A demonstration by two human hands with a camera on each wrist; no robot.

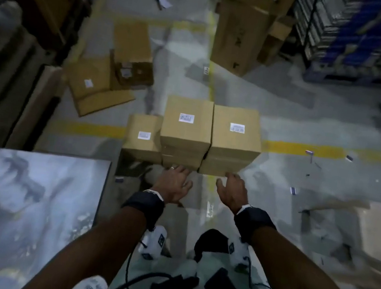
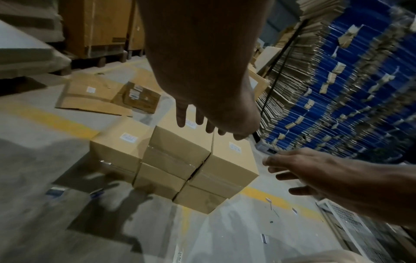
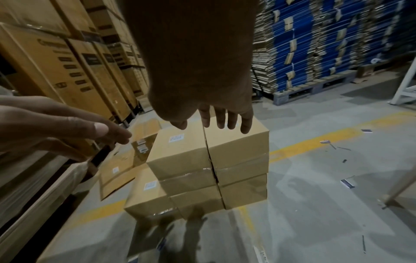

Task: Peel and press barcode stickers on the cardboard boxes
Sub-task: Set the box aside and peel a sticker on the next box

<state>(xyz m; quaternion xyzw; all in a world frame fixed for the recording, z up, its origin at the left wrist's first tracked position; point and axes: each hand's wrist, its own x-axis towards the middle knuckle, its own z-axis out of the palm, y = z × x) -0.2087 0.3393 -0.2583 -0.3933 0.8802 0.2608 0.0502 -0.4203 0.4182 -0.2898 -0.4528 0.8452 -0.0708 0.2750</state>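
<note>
Behind the boxes [image 3: 209, 156], printed cartons [image 3: 67, 71], visible from right wrist only.

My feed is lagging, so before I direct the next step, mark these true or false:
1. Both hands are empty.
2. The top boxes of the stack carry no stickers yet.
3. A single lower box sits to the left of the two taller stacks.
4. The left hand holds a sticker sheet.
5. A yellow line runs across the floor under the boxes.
1. True: the left hand and the right hand hold nothing, fingers spread.
2. False: the top left box and the top right box each carry a white sticker.
3. True: the lower box stands there, also stickered.
4. False: it is empty.
5. True: the yellow line shows on both sides.
</note>
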